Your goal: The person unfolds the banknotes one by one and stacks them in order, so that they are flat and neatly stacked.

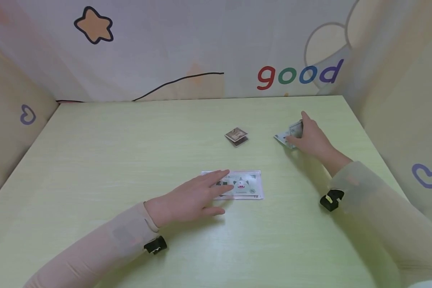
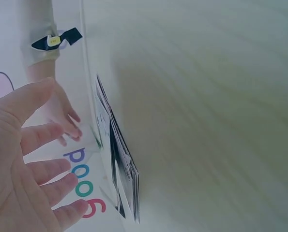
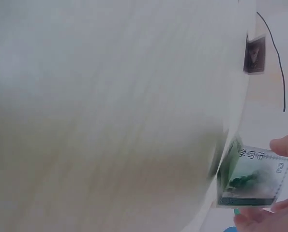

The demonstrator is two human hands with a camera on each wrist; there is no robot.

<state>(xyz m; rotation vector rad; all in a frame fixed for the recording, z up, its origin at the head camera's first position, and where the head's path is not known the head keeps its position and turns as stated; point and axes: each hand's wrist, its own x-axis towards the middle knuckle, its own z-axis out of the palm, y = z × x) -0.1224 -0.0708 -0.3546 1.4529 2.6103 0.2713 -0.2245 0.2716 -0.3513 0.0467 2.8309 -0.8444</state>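
Note:
A small stack of play banknotes (image 1: 242, 186) lies flat on the table, the top one pale green with a pink-and-white cartoon print. My left hand (image 1: 191, 198) is spread over the stack's left end, and its straight fingers hide part of it. In the left wrist view that hand (image 2: 25, 164) holds nothing, and the stack (image 2: 119, 159) shows edge-on as several layers. Farther right, my right hand (image 1: 315, 138) pinches a folded green play banknote (image 1: 286, 135) between thumb and fingers. The right wrist view shows a "2" on this folded banknote (image 3: 252, 179).
A folded brown play banknote (image 1: 237, 136) sits on the pale green table (image 1: 129, 152), between the stack and the back edge. Printed cloth walls (image 1: 180, 44) rise behind the table and on both sides.

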